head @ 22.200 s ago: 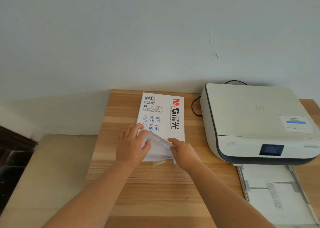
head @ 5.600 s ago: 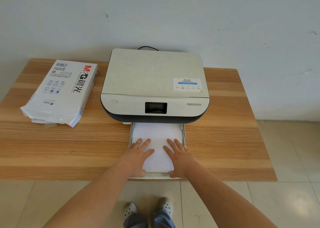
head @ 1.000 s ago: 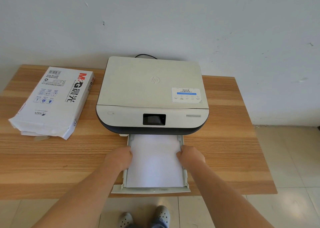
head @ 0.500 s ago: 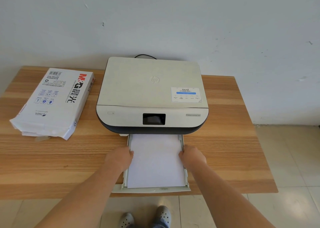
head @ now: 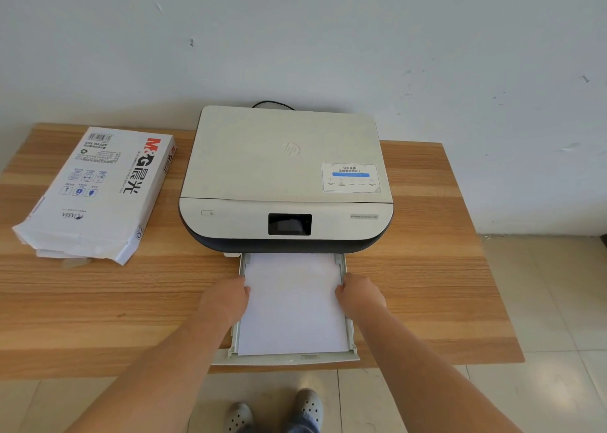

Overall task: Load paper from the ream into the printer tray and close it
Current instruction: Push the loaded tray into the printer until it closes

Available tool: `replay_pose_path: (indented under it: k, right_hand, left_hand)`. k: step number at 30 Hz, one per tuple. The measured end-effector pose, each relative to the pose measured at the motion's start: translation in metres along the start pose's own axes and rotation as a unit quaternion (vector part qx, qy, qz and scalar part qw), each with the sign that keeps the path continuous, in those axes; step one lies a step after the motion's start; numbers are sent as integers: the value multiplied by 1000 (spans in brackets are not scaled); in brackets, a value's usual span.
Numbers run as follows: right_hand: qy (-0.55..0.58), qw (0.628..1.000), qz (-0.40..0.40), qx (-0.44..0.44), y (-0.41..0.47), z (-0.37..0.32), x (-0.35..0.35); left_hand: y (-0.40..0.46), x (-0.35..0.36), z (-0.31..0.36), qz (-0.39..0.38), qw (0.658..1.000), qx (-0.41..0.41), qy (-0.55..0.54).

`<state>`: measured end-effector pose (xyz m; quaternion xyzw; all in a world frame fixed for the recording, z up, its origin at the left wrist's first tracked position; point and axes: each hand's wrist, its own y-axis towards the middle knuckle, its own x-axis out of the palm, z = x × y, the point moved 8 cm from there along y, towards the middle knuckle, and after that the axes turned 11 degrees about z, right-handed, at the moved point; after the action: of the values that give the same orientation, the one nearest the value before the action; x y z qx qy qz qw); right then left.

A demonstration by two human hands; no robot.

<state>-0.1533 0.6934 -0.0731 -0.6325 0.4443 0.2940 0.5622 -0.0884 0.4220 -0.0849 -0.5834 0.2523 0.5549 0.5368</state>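
Note:
A white printer point(head: 285, 176) with a dark base sits at the back middle of the wooden table point(head: 427, 284). Its paper tray point(head: 289, 359) is pulled out toward me and overhangs the table's front edge. A stack of white paper point(head: 292, 304) lies flat inside it. My left hand point(head: 226, 298) grips the tray's left side rail, fingers curled at the paper's edge. My right hand point(head: 359, 296) grips the right side rail the same way. The opened ream point(head: 98, 189), a white wrapper with red and black print, lies at the table's left.
A black cable point(head: 272, 104) runs behind the printer along the pale wall. The table's right edge borders a tiled floor point(head: 542, 301). My feet in grey clogs point(head: 272, 413) stand just below the tray's front.
Over the last second both hands stay on the tray's side rails and the tray has slid slightly toward the printer. Earlier, my palms lay flat on the paper.

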Motion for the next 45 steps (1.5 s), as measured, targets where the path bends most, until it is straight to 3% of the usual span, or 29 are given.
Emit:
replay_pose_path:
  k: [25,33,39,45]
  right_hand:
    - [-52,998,-29,-34,-1,-3,-1]
    - [-32,998,5,-47,-19,-2,-11]
    - [8,992,48,-114,-51,2,-3]
    - [-34,956,64,-284,-90,-8,14]
  left_hand:
    - [-3,-3,2,-39,999,15,16]
    - [-24,-24,14,19,997,66,43]
    - [-60,-22,26,72,985,150,37]
    - [-97,3,33,57,972,226,28]
